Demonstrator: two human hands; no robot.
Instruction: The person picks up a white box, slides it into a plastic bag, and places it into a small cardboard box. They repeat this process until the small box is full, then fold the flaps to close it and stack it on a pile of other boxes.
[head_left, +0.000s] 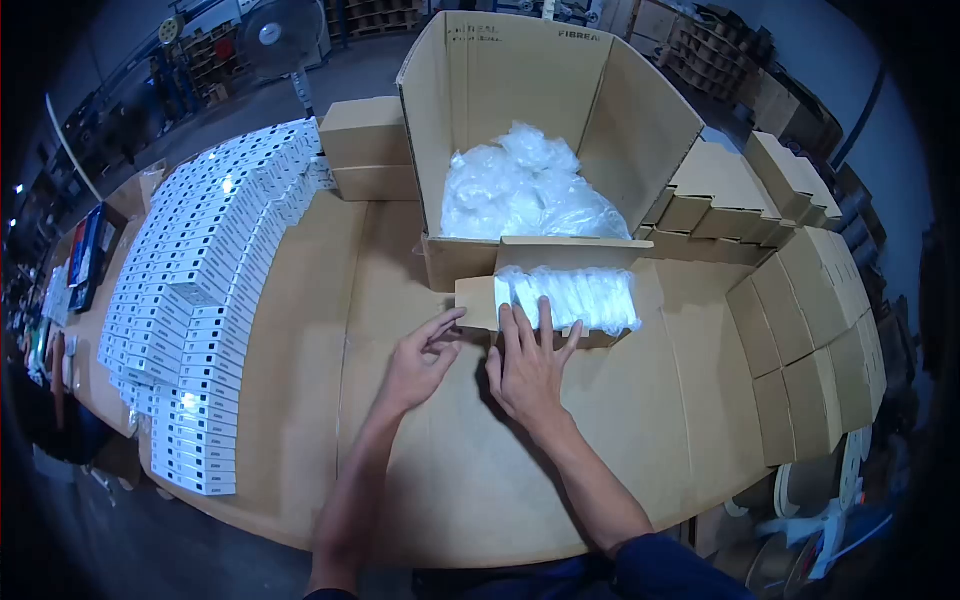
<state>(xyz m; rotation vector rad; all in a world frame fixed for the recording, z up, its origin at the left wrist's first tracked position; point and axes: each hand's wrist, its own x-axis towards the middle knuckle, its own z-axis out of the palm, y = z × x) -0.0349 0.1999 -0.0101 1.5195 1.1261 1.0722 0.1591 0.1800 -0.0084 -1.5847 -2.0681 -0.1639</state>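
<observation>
In front of me on the cardboard-covered table stands a small open carton [600, 341], filled with a row of items in clear plastic wrap [585, 297]. My right hand [530, 375] lies over its near left part, fingers spread, fingertips resting on the wrapped row and a white edge at its left end. Just left of it, my left hand [418, 365] has loosely bent fingers, with the index fingertip right at the carton's left side flap [476, 302]. Nothing shows in its grasp. The carton's back flap [572, 252] stands raised.
Behind the carton is a large open box [525, 85] holding crumpled clear plastic bags [530, 190]. Stacked small white boxes [205, 270] cover the table's left side. Closed brown cartons [815, 335] are piled at right, more [367, 135] at back left. A fan [275, 40] stands beyond.
</observation>
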